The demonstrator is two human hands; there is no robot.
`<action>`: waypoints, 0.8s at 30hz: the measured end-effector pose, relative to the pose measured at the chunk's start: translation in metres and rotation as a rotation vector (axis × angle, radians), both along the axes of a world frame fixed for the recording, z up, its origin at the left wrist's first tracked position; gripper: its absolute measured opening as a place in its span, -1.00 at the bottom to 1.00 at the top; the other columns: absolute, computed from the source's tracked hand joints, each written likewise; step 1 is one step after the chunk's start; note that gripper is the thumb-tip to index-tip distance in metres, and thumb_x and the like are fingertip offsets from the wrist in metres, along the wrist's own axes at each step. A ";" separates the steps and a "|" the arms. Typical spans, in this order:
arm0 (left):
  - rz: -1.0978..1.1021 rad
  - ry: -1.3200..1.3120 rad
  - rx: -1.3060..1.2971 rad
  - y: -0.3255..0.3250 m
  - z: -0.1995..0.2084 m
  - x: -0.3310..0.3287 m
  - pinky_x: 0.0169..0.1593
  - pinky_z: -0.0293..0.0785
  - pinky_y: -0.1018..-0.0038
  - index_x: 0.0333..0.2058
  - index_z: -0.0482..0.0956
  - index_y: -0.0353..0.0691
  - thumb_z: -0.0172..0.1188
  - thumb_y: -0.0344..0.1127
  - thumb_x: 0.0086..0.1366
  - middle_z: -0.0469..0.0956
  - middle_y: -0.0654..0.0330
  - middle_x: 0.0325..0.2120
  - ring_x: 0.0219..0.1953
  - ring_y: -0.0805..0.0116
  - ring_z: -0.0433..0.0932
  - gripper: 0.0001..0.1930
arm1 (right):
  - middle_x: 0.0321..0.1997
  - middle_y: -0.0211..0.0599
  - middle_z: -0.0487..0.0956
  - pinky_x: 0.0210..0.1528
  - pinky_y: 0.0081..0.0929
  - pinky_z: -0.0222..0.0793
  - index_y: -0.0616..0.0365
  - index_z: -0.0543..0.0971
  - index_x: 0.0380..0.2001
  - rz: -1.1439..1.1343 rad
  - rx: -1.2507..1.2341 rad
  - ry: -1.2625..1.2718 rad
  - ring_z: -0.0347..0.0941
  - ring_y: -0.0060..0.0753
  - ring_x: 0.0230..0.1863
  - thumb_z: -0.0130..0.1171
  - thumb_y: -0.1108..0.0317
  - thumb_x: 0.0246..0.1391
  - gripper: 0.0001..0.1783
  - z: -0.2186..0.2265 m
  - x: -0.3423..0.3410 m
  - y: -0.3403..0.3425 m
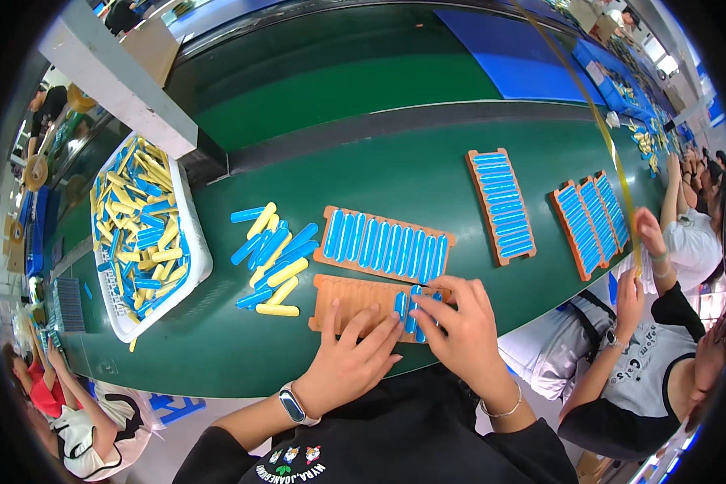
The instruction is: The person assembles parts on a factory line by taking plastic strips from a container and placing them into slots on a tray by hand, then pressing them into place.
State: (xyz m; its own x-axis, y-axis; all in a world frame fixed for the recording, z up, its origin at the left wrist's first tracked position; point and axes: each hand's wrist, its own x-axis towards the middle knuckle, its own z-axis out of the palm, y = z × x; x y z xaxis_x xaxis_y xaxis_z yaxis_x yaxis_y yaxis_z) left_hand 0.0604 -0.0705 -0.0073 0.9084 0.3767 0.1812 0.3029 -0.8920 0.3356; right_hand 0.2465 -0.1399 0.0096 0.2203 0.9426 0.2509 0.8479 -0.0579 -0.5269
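Note:
An orange-brown grooved tray lies just in front of me, with a few blue rounded strips at its right end and bare grooves at its left. My left hand rests over its near side, fingers spread and bent, fingertips by the leftmost strip. Opposite it, my right hand has its thumb and fingers closed about a blue strip, partly hiding it. Directly beyond lies a second tray filled with a row of blue strips. To the left, loose blue and yellow strips form a small pile.
A white basket heaped with blue and yellow strips stands left, beside a pale post. More filled trays lie right. A co-worker's hands are at the right, near a yellow hanging strap. Other people sit farther along.

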 end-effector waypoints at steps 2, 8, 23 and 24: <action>-0.003 0.003 0.017 0.001 -0.002 0.001 0.21 -0.04 -0.19 -0.05 0.53 -0.17 0.28 -0.13 0.07 0.40 0.28 0.02 0.11 0.19 0.30 -0.54 | -0.09 -0.35 0.48 -0.24 -0.40 0.24 0.09 0.62 -0.31 0.025 -0.017 -0.066 0.35 -0.29 -0.22 0.30 0.29 -0.10 -0.76 -0.001 -0.005 -0.009; -0.051 0.018 0.049 0.008 -0.006 0.007 0.24 -0.16 -0.26 -0.06 0.53 -0.21 0.28 -0.06 0.06 0.40 0.26 0.01 0.18 0.16 0.26 -0.50 | 0.06 -0.27 0.43 -0.16 -0.32 0.17 0.11 0.59 -0.21 0.090 -0.117 -0.195 0.29 -0.20 -0.03 0.31 0.20 -0.10 -0.64 -0.001 -0.014 -0.028; 0.054 -0.143 -0.079 0.016 -0.005 -0.001 0.26 -0.07 -0.16 -0.14 0.49 -0.16 0.37 -0.20 -0.02 0.43 0.17 -0.08 0.11 0.12 0.35 -0.56 | 0.22 -0.24 0.35 -0.06 -0.24 -0.06 -0.04 0.62 -0.37 -0.053 -0.053 -0.349 0.21 -0.23 0.05 0.32 0.22 -0.16 -0.78 -0.004 -0.012 -0.025; 0.085 -0.182 -0.070 0.021 -0.004 -0.004 0.26 -0.04 -0.14 -0.16 0.49 -0.16 0.38 -0.25 -0.03 0.43 0.16 -0.09 0.09 0.12 0.37 -0.57 | 0.22 -0.24 0.35 -0.06 -0.24 -0.06 -0.04 0.62 -0.37 -0.042 -0.045 -0.341 0.21 -0.23 0.05 0.32 0.22 -0.16 -0.78 -0.003 -0.013 -0.025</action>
